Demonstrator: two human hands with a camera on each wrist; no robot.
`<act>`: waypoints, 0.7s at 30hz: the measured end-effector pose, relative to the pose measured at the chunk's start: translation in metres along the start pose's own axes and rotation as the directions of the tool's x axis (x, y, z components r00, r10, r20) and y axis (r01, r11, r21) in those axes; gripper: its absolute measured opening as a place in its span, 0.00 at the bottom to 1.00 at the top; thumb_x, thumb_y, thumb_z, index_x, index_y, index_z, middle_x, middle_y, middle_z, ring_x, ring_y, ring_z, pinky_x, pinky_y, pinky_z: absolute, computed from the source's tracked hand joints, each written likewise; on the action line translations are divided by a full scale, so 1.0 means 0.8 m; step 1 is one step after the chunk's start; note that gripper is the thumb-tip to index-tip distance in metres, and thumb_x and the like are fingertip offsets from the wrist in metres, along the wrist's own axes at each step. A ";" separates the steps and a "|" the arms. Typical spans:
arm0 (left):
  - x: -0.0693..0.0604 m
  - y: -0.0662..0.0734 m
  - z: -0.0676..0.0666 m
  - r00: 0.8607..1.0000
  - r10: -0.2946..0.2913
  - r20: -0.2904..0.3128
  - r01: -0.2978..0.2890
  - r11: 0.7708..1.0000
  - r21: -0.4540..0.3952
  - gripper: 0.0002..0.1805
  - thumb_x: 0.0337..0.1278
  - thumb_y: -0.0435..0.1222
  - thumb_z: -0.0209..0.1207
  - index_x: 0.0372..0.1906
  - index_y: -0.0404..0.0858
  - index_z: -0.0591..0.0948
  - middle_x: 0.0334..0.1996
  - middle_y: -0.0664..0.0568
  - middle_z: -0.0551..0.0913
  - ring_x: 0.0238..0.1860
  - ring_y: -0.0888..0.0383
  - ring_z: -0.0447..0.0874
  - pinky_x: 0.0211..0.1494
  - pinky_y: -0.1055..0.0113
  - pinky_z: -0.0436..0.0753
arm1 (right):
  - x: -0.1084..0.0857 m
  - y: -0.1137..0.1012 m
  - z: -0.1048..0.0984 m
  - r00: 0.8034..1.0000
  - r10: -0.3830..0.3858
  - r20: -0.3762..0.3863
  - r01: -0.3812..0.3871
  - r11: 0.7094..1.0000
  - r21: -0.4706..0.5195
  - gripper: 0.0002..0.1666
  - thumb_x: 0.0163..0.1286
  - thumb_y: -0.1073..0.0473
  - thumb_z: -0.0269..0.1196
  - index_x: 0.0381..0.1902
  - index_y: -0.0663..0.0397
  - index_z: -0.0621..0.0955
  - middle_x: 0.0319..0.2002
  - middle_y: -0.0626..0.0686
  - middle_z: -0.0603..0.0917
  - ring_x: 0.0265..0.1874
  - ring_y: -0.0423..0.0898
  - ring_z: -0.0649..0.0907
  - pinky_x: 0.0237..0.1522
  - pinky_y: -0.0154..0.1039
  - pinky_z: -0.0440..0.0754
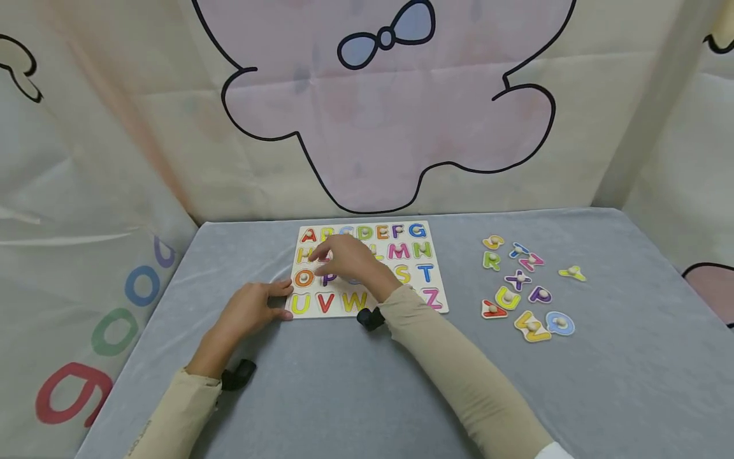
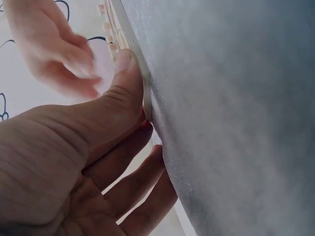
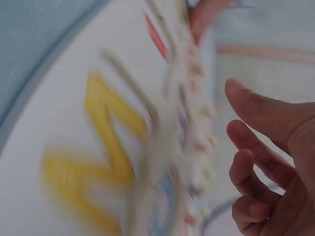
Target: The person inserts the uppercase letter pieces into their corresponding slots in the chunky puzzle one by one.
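Observation:
A white alphabet puzzle board (image 1: pixel 371 306) with coloured letters lies at the far side of the table. My left hand (image 1: pixel 249 309) holds its near left corner; in the left wrist view the thumb (image 2: pixel 125 73) lies along the board's edge, with the fingers round the corner. Over the board's left half hovers my right hand (image 1: pixel 352 258), covering several letters. In the right wrist view, the right hand (image 3: pixel 275 162) has its thumb and index finger apart, with nothing between them. Pegged letters stand up in the upper rows, while a W (image 1: pixel 354 301) sits in the bottom row.
Several loose letter pieces with pegs lie right of the board, among them a green R (image 1: pixel 491 260), a purple X (image 1: pixel 518 280), a red V (image 1: pixel 493 310) and a yellow Y (image 1: pixel 572 273). Grey cloth (image 1: pixel 367 382) covers the table. A printed curtain (image 1: pixel 367 159) hangs behind.

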State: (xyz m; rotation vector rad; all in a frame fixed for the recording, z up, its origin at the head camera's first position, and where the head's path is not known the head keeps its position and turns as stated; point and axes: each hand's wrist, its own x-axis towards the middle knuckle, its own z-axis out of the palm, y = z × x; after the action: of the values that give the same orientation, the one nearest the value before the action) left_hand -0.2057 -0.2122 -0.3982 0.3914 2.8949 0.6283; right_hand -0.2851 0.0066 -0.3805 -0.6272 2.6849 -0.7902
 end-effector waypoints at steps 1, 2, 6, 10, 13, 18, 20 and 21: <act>0.000 0.000 0.001 1.000 -0.002 0.001 0.002 1.000 0.001 0.33 0.44 0.41 0.76 0.60 0.38 0.82 0.65 0.46 0.78 0.68 0.41 0.74 0.62 0.44 0.75 | -0.010 0.006 -0.007 1.000 0.001 -0.014 -0.001 1.000 0.007 0.16 0.62 0.50 0.72 0.49 0.35 0.88 0.50 0.42 0.86 0.51 0.42 0.81 0.48 0.38 0.78; 0.000 0.001 0.001 1.000 -0.007 0.002 0.007 1.000 0.002 0.33 0.44 0.41 0.76 0.60 0.38 0.82 0.65 0.46 0.77 0.68 0.40 0.73 0.63 0.44 0.75 | -0.021 0.012 -0.015 1.000 0.001 -0.023 -0.001 1.000 0.009 0.15 0.63 0.51 0.72 0.49 0.36 0.88 0.51 0.43 0.86 0.51 0.43 0.81 0.48 0.39 0.79; 0.000 0.002 0.003 1.000 -0.021 0.007 0.021 1.000 0.007 0.33 0.45 0.41 0.75 0.61 0.38 0.81 0.66 0.46 0.76 0.69 0.40 0.72 0.64 0.44 0.74 | -0.067 0.042 -0.047 0.999 -0.003 -0.046 0.003 1.000 -0.003 0.13 0.64 0.52 0.71 0.47 0.40 0.89 0.50 0.44 0.86 0.48 0.46 0.82 0.49 0.40 0.79; 0.000 -0.001 0.001 1.000 -0.024 0.012 0.024 1.000 0.014 0.33 0.46 0.42 0.75 0.61 0.37 0.81 0.66 0.46 0.77 0.69 0.40 0.71 0.65 0.44 0.73 | -0.109 0.077 -0.075 0.996 0.019 -0.088 -0.022 0.999 -0.025 0.13 0.63 0.52 0.71 0.47 0.41 0.89 0.47 0.44 0.87 0.40 0.45 0.80 0.42 0.38 0.77; -0.001 -0.004 0.000 1.000 -0.024 0.011 0.024 1.000 0.014 0.33 0.46 0.42 0.75 0.61 0.37 0.81 0.66 0.46 0.77 0.70 0.40 0.71 0.65 0.44 0.73 | -0.136 0.105 -0.098 0.990 0.066 -0.123 -0.070 0.997 -0.029 0.14 0.63 0.52 0.71 0.48 0.43 0.89 0.46 0.46 0.87 0.35 0.46 0.77 0.34 0.37 0.75; -0.001 -0.006 0.000 1.000 -0.017 0.007 0.017 1.000 0.007 0.33 0.45 0.42 0.75 0.61 0.38 0.81 0.66 0.46 0.77 0.70 0.41 0.71 0.64 0.44 0.73 | -0.178 0.152 -0.139 0.973 0.129 -0.192 -0.135 0.991 -0.018 0.15 0.66 0.51 0.68 0.50 0.44 0.88 0.45 0.48 0.88 0.37 0.47 0.77 0.31 0.38 0.75; -0.001 -0.005 0.001 1.000 -0.013 0.006 0.013 1.000 0.003 0.33 0.46 0.41 0.75 0.61 0.38 0.81 0.66 0.46 0.77 0.70 0.40 0.71 0.64 0.43 0.74 | -0.192 0.171 -0.153 0.964 0.149 -0.222 -0.154 0.988 -0.006 0.15 0.68 0.50 0.67 0.51 0.44 0.87 0.45 0.48 0.88 0.40 0.48 0.78 0.35 0.39 0.75; -0.001 -0.004 0.001 1.000 -0.009 0.003 0.009 1.000 0.003 0.33 0.46 0.41 0.75 0.61 0.38 0.81 0.66 0.46 0.77 0.70 0.40 0.71 0.64 0.43 0.74 | -0.199 0.180 -0.159 0.959 0.155 -0.237 -0.161 0.987 -0.005 0.15 0.68 0.49 0.67 0.50 0.44 0.87 0.45 0.49 0.88 0.40 0.48 0.79 0.36 0.39 0.76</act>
State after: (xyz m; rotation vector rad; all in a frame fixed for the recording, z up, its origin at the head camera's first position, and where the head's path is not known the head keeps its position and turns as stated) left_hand -0.2053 -0.2148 -0.4000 0.3787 2.8939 0.6218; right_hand -0.2411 0.2482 -0.3371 -0.3353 2.9176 -0.8375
